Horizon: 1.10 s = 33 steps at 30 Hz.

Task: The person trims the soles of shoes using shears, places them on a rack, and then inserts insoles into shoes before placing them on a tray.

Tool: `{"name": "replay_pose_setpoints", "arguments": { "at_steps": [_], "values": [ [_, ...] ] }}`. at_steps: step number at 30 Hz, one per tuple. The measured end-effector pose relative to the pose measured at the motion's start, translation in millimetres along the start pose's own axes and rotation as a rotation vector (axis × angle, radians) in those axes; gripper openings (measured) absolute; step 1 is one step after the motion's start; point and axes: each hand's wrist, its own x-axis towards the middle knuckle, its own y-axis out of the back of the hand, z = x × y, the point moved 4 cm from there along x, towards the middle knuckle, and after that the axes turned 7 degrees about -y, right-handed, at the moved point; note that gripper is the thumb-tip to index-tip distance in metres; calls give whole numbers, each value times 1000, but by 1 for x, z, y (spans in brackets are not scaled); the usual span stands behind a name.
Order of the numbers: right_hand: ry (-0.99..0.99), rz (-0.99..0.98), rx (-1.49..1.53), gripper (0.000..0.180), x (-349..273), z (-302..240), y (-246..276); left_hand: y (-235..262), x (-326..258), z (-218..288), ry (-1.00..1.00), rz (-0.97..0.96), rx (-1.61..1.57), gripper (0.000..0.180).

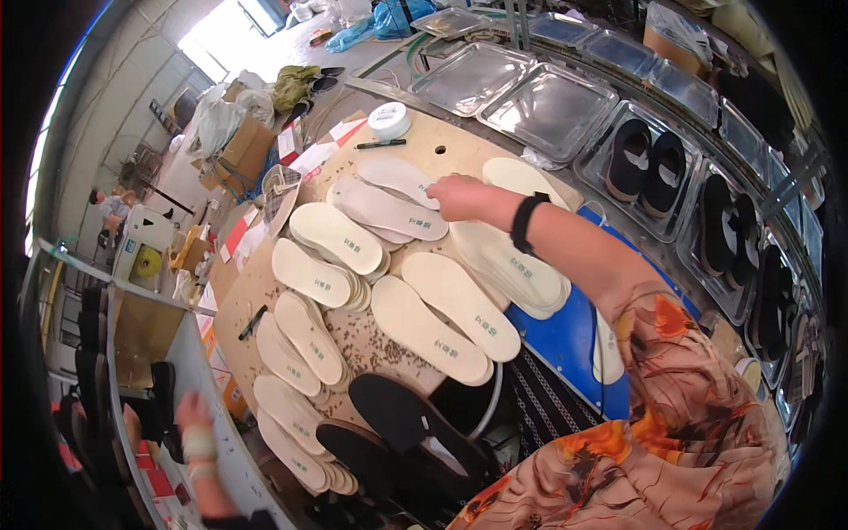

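My right hand (455, 196) is closed at the heel end of a pale grey insole (395, 177), its fingertips pinching that end. Another grey insole (389, 210) lies against it, on top of a stack. Cream insoles with small green print sit in stacks around, among them a pair (442, 314) at the middle and a stack (512, 269) right of my hand. Black shoes (415, 420) are at the near edge of the board. Far to the left, my left hand (194, 420), with a pale wrist band, is beside a grey panel; its fingers are smeared by motion.
The wooden board (415, 137) carries a white round tub (389, 121), black pens (382, 143) and scattered brown bits. Metal trays (548, 110) line the right side, some bearing black shoes (662, 177). A blue panel (565, 353) lies near my right arm. Cardboard boxes (247, 155) stand on the floor.
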Motion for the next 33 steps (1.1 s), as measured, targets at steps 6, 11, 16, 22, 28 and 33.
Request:
{"name": "replay_pose_setpoints", "arguments": {
  "at_steps": [6, 11, 16, 22, 28, 33],
  "values": [
    [-46, 73, -229, 28, 51, 15, -39, -265, 45, 354, -677, -279, -94, 51],
    [26, 118, -274, 21, 62, 3, -38, -373, 36, 409, -617, -208, 340, 28],
    [-113, 211, -45, 21, 80, 29, -12, -337, 42, 409, -614, -173, 253, 21],
    [-126, 578, 976, 28, -33, 9, 63, -135, -15, 329, -652, 425, -803, 29],
    [689, 555, 346, 32, -247, -146, 30, -38, -256, 181, -591, 505, -497, 29],
    [952, 111, 174, 34, -371, -188, -61, -92, -390, 119, -480, 59, -605, 19]
  ]
}}
